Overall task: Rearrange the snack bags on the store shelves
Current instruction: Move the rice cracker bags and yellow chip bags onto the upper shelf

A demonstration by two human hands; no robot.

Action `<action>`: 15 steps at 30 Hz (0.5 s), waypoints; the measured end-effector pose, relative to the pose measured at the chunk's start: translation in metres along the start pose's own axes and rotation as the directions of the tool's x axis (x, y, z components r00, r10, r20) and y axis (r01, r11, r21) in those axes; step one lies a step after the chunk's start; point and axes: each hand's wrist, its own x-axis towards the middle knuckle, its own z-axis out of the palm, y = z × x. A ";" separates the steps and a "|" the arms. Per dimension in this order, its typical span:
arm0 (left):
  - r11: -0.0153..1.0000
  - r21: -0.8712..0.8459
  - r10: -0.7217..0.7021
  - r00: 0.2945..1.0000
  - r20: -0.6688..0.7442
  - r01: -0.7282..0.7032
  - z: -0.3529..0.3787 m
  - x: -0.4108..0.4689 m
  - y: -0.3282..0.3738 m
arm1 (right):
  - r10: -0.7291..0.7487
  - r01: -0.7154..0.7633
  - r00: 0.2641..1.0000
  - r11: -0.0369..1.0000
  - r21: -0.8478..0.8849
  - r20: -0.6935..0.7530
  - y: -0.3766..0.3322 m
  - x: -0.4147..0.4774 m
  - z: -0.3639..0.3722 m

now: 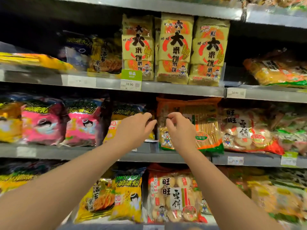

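Observation:
Both my hands are raised in front of the middle shelf point(149, 155). My left hand point(135, 130) is open, fingers spread, in front of a yellow snack bag point(114, 128). Close beside it, my right hand point(179, 130) has its fingers curled loosely and holds nothing; it hovers before an orange and green bag of stick crackers point(206, 127). The two hands are a small gap apart. Neither visibly touches a bag. Pink bags point(44, 123) stand to the left on the same shelf.
Three tall yellow rice-cracker packs point(174, 48) stand on the upper shelf point(166, 87) with price tags point(131, 79). Red and white rice-cracker bags point(245, 130) sit at the right. The lower shelf holds yellow bags point(127, 198) and another rice-cracker bag point(174, 196).

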 end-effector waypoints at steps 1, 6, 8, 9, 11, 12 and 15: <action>1.000 0.003 -0.010 1.000 0.026 0.010 -0.001 -0.013 -0.010 | 0.002 -0.004 0.999 1.000 0.026 0.048 -0.002 -0.011 0.009; 0.997 -0.013 -0.071 0.996 0.047 0.071 0.013 -0.070 -0.062 | 0.017 -0.044 0.972 0.993 0.109 0.235 0.001 -0.066 0.058; 0.996 0.003 -0.091 0.995 0.037 0.091 0.025 -0.087 -0.078 | 0.038 -0.075 0.953 0.991 0.112 0.301 0.007 -0.081 0.076; 0.994 0.025 -0.110 0.993 0.039 0.109 0.034 -0.094 -0.085 | 0.050 -0.093 0.942 0.989 0.116 0.332 0.010 -0.086 0.084; 0.985 0.047 -0.168 0.983 0.070 0.165 0.055 -0.107 -0.099 | 0.068 -0.124 0.917 0.985 0.119 0.392 0.017 -0.093 0.102; 0.979 0.049 -0.202 0.975 0.095 0.198 0.068 -0.113 -0.106 | 0.076 -0.138 0.902 0.983 0.117 0.424 0.021 -0.096 0.112; 0.960 0.090 -0.278 0.940 0.195 0.265 0.110 -0.126 -0.125 | 0.127 -0.201 0.855 0.975 0.095 0.503 0.038 -0.101 0.148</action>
